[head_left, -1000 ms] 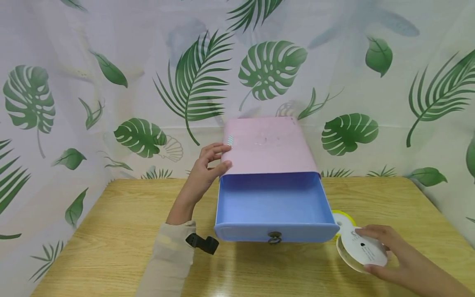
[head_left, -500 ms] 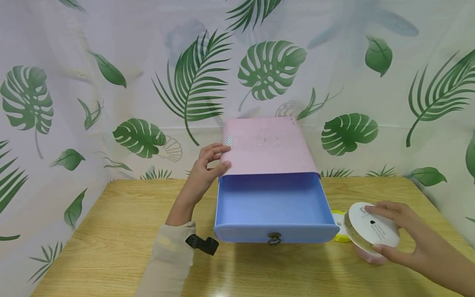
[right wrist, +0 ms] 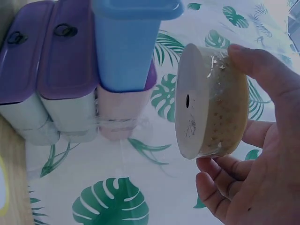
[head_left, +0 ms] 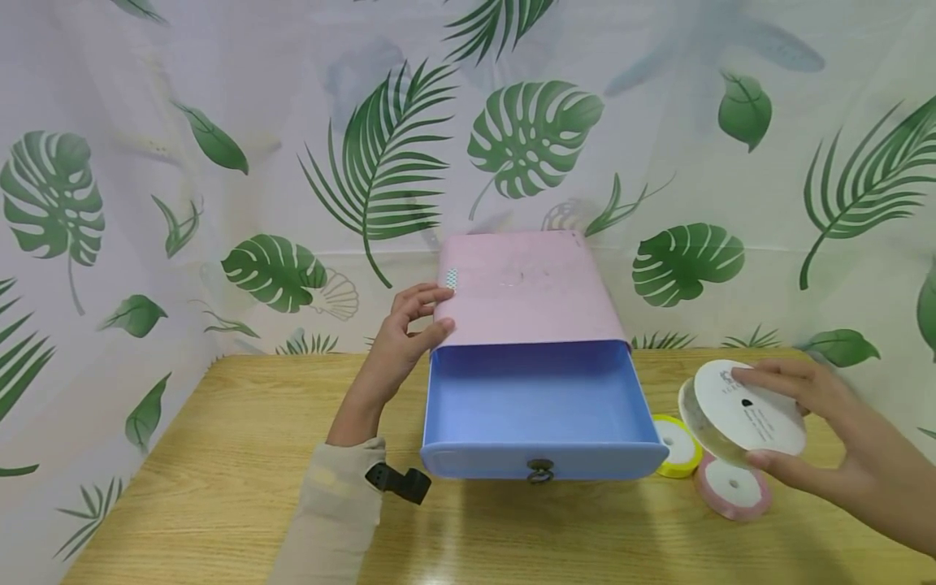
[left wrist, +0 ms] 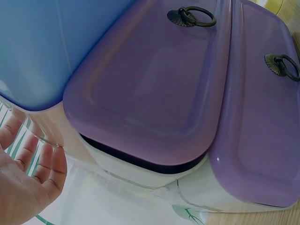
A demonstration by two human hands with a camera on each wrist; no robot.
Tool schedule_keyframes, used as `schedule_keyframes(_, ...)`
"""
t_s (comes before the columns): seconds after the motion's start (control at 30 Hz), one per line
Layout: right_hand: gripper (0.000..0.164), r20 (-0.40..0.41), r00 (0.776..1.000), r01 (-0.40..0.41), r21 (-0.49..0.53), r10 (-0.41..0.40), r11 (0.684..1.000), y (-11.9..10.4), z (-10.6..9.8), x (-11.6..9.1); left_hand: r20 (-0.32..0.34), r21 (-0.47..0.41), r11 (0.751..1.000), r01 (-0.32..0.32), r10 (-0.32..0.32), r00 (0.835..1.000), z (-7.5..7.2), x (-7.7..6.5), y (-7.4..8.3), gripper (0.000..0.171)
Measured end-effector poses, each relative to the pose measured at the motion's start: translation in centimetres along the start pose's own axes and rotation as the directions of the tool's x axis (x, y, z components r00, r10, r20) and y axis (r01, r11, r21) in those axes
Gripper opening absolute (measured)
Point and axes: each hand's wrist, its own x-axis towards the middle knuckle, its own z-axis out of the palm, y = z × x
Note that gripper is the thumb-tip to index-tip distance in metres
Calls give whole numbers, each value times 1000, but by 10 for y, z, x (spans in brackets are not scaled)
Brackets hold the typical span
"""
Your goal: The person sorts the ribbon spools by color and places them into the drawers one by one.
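My right hand grips a ribbon spool by its edges, thumb on one side and fingers on the other. White printed discs face the spool, and in the right wrist view gold-toned ribbon shows under clear wrap. It is held tilted above the table, right of the drawer unit. My left hand rests its fingertips and thumb against the left edge of the unit's pink top. From that top tier the blue drawer is pulled out, its inside bare, with a ring pull on its front.
On the table, right of the drawer, lie a yellow ribbon roll and a pink ribbon roll side by side. Under the blue drawer, the left wrist view shows two purple drawers with ring pulls. A leaf-print cloth hangs behind.
My right hand has lifted the spool up and to the right, away from the rolls. The pink roll, hidden at first, now shows fully. The left hand stays in place.
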Motion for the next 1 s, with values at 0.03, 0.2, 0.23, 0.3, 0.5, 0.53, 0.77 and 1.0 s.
schedule_keyframes(0.03,85,-5,1000,4,4,-3,1000,-2,-1,2,-1,-1,1000,1,-1,1000,0,0,0,46)
schedule_keyframes(0.2,84,-23,1000,-2,8,2,1000,-11,-3,12,-1,-2,1000,0,0,1000,0,0,-2,46)
schedule_keyframes(0.23,83,-26,1000,-1,8,1,1000,-13,-4,14,-2,-3,1000,1,-1,1000,0,0,-2,45)
schedule_keyframes(0.3,83,-22,1000,-1,11,1,1000,-17,-4,18,-1,-4,1000,0,0,1000,0,-1,-2,45)
schedule_keyframes(0.5,83,15,1000,2,38,-2,999,-29,-3,31,0,-3,1000,3,-3,1000,-1,-1,-2,45)
schedule_keyframes(0.53,83,18,1000,6,38,-7,999,-31,-2,33,1,-2,1000,3,-3,1000,-1,-1,-2,45)
schedule_keyframes(0.77,84,19,996,87,15,-87,996,-49,6,51,-2,1,1000,0,0,1000,0,0,-2,45)
schedule_keyframes(1.0,81,59,995,75,79,-80,994,-61,17,62,-1,-4,1000,-4,4,1000,0,0,0,45)
